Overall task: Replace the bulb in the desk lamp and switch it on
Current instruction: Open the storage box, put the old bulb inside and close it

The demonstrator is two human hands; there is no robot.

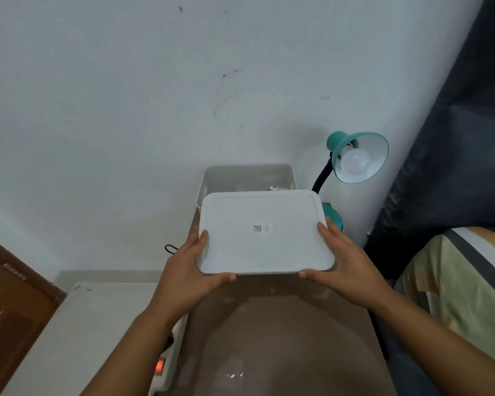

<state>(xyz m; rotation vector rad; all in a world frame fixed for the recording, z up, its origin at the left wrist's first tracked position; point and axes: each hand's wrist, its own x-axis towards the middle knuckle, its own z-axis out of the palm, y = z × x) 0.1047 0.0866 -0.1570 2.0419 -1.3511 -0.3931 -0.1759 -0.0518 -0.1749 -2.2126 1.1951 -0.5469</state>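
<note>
A teal desk lamp (pixel 343 144) on a black gooseneck stands at the table's far right corner, its shade facing me with an unlit white bulb (pixel 355 162) screwed in. Both hands hold a white box lid (pixel 265 232) flat above the table. My left hand (pixel 190 270) grips its left front corner and my right hand (pixel 346 261) grips its right front corner. Behind the lid stands the open white storage box (pixel 247 175) against the wall; a small metal-tipped object (pixel 273 188) peeks over the lid's edge inside it.
The brown glossy table (pixel 283 338) runs toward me. A white power strip (pixel 166 364) with a glowing red switch lies at its left edge. A dark curtain (pixel 455 138) and striped bedding (pixel 463 281) are on the right, a wooden door (pixel 9 304) on the left.
</note>
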